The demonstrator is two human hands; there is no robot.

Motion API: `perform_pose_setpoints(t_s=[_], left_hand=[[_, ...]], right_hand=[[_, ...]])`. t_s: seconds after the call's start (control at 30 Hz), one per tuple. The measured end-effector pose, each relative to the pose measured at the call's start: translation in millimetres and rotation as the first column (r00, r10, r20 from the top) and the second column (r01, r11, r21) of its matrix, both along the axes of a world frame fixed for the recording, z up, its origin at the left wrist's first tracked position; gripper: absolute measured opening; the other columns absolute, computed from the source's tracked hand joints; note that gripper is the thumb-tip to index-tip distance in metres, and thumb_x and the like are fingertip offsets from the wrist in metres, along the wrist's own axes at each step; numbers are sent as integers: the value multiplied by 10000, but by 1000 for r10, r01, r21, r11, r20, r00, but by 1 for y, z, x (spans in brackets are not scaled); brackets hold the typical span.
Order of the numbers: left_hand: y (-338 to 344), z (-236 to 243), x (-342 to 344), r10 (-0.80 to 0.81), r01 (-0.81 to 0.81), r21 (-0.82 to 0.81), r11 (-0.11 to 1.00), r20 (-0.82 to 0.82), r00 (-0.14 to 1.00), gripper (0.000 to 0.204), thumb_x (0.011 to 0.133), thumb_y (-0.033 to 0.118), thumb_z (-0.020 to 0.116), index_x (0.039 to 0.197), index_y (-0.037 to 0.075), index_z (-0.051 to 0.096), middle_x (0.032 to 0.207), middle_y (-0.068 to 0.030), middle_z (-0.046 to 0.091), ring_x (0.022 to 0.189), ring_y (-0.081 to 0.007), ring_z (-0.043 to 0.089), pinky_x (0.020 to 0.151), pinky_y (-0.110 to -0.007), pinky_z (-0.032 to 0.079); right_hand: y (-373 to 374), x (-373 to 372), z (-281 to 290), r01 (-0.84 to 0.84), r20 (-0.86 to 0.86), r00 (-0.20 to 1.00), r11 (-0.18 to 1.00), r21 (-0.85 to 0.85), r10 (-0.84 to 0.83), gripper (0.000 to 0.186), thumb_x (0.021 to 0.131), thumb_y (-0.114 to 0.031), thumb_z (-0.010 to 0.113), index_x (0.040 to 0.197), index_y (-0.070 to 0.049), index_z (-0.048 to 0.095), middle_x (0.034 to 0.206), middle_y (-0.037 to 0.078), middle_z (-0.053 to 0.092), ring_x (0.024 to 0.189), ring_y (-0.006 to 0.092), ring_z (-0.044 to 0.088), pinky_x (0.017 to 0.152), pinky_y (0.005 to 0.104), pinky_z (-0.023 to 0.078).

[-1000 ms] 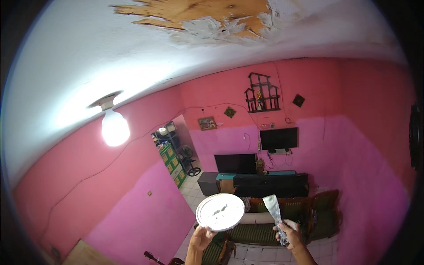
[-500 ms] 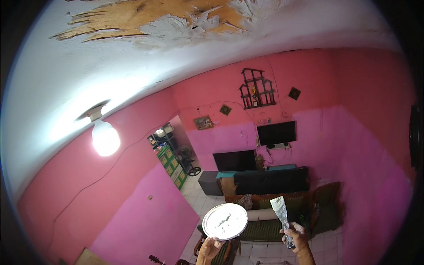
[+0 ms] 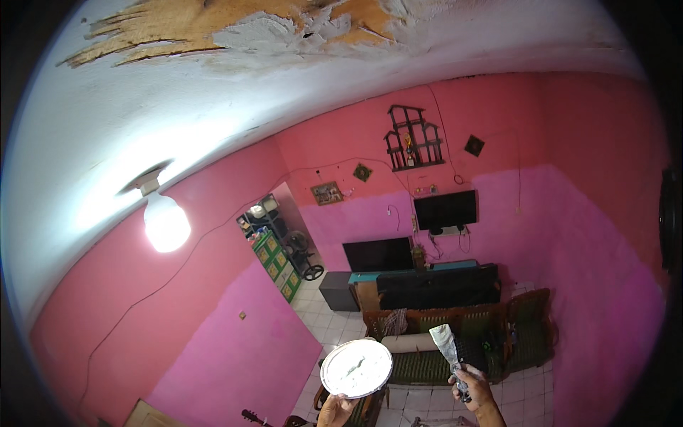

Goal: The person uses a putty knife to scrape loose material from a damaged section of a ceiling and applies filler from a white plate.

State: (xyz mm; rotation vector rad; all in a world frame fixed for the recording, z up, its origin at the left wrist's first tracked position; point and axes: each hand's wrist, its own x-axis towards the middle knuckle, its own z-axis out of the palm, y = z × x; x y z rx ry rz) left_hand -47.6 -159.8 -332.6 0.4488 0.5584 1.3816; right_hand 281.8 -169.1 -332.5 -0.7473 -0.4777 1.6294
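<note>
Head view: the white ceiling [image 3: 213, 107] spans the upper frame, with a patch of peeled, bare brown surface [image 3: 235, 25] at its top edge. The lit bulb [image 3: 166, 223] hangs left of centre. Below are pink walls [image 3: 555, 235], a sofa [image 3: 455, 341] and tiled floor. The left hand [image 3: 334, 410] closes its grip under a round white plate of filler [image 3: 356, 368]. The right hand [image 3: 471, 384] holds a putty knife [image 3: 446, 349], fingers wrapped shut on the handle, blade pointing up toward the ceiling, just right of the plate and apart from it.
</note>
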Motion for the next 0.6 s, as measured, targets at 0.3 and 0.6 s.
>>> perform_pose_setpoints(t_s=[0.3, 0.6], left_hand=[[2, -14, -1, -63, 46, 180, 982, 86, 994, 499, 832, 144, 567, 1281, 18, 389, 1223, -135, 501, 1128, -264, 474, 1007, -467, 348], [19, 16, 33, -94, 104, 113, 988, -86, 992, 602, 789, 165, 605, 1289, -11, 319, 1270, -146, 467, 1119, -250, 505, 958, -405, 417]], right_hand=[[4, -6, 30, 7, 276, 960, 992, 127, -42, 158, 799, -119, 615, 875, 7, 558, 663, 58, 563, 460, 101, 522, 380, 240, 412], [17, 22, 98, -26, 689, 696, 951, 307, -203, 329, 698, -56, 720, 956, 46, 544, 687, 46, 587, 467, 57, 495, 414, 224, 396]])
